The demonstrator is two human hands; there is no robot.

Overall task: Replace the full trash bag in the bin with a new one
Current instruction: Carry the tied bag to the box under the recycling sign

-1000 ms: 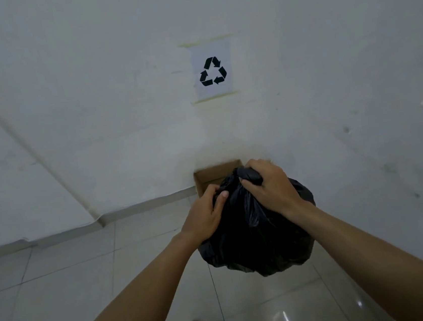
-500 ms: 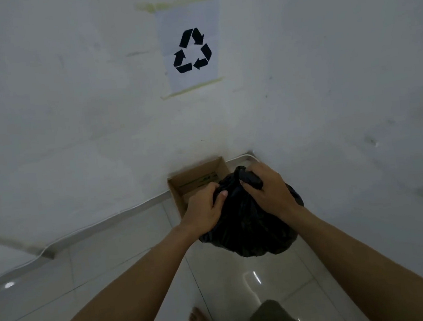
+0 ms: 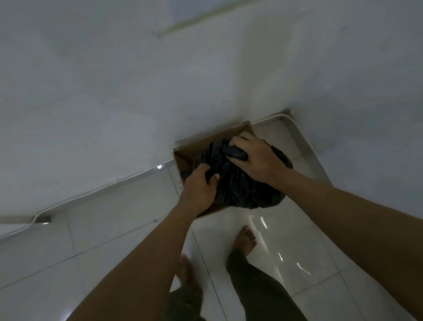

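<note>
A full black trash bag [image 3: 242,186] bulges over an open cardboard box [image 3: 216,140] that stands on the floor in the room's corner. My left hand [image 3: 199,188] grips the bag's near left side. My right hand [image 3: 258,160] is closed on the bag's bunched top. The bag covers most of the box opening, and only the box's far and left walls show. Whether the bag rests on the box floor is hidden.
White walls [image 3: 92,94] meet at the corner right behind the box. A strip of tape [image 3: 219,10] is on the wall above. The floor is glossy white tile [image 3: 279,231]. My bare feet [image 3: 246,241] stand just short of the box.
I have stepped up to the corner and the view has tipped downward. The bag has gone from hanging in front of the box to down over its opening. Both hands keep their hold.
</note>
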